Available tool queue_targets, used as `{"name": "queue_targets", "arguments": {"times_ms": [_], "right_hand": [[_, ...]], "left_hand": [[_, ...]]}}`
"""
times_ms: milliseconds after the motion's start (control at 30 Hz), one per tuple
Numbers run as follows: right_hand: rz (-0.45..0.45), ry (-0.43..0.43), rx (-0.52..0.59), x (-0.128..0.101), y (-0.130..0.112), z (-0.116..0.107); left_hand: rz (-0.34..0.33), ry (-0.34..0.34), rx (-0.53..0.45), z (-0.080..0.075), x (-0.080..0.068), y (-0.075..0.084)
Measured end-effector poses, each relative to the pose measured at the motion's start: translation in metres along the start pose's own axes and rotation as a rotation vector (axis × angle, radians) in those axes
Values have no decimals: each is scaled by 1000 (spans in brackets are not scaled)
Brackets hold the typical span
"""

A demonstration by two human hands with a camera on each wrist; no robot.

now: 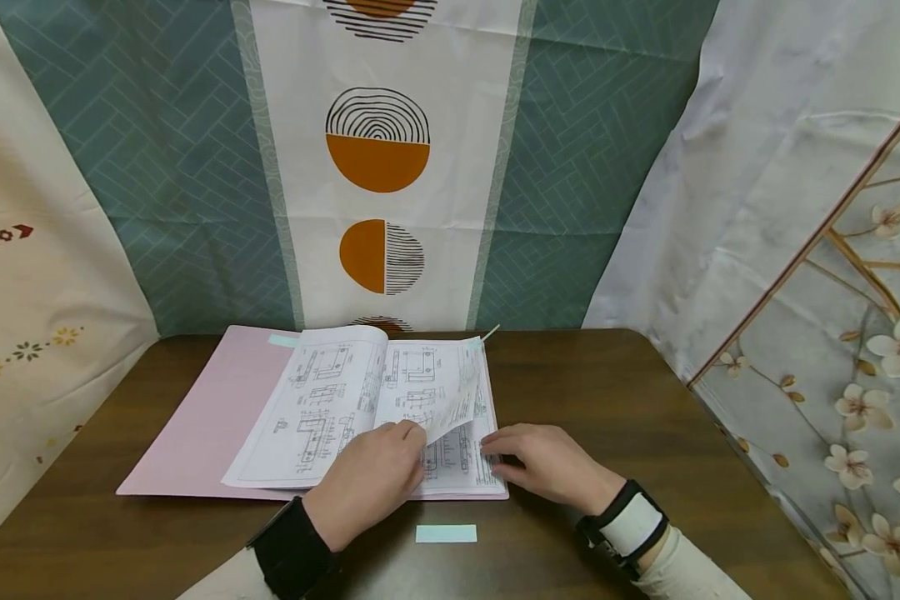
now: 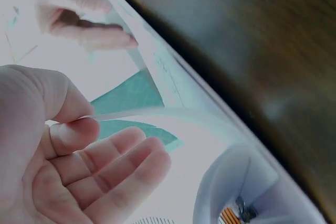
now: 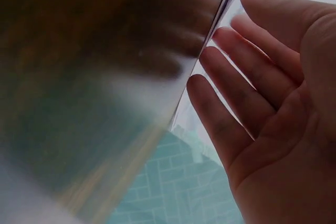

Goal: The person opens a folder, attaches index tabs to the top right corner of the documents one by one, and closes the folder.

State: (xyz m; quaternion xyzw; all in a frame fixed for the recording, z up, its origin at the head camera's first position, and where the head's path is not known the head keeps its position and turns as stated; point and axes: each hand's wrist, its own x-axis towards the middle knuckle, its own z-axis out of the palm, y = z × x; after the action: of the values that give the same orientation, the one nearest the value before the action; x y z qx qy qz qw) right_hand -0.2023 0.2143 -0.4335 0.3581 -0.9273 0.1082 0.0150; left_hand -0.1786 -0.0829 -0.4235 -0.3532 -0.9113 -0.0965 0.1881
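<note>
A booklet of printed technical drawings lies open on a pink folder. Between thumb and index finger, my left hand pinches the lower edge of a page, which curls up off the sheets beneath; in the left wrist view the page runs out from that pinch. My right hand is at the booklet's right edge, fingers extended and slightly spread. Close up in the right wrist view, the fingertips meet that edge and the thumb is over the paper.
A pale blue strip sits on the brown table in front of the folder. Another pale blue strip is at the folder's top. A thin pale tab sticks out at the booklet's top right corner. Patterned cloths hang behind.
</note>
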Motion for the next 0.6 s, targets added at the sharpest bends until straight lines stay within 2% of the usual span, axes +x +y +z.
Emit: {"name": "queue_targets", "arguments": {"times_ms": [167, 400, 500, 600], "right_hand": [[0, -11, -7, 2, -2, 0], [0, -1, -21, 4, -6, 0], [7, 11, -36, 4, -7, 1], [10, 27, -46, 4, -7, 1]], "left_hand": [[-5, 75, 52, -6, -8, -8], [22, 135, 137, -13, -20, -17], [33, 144, 171, -15, -22, -20], [10, 124, 211, -20, -25, -25]]}}
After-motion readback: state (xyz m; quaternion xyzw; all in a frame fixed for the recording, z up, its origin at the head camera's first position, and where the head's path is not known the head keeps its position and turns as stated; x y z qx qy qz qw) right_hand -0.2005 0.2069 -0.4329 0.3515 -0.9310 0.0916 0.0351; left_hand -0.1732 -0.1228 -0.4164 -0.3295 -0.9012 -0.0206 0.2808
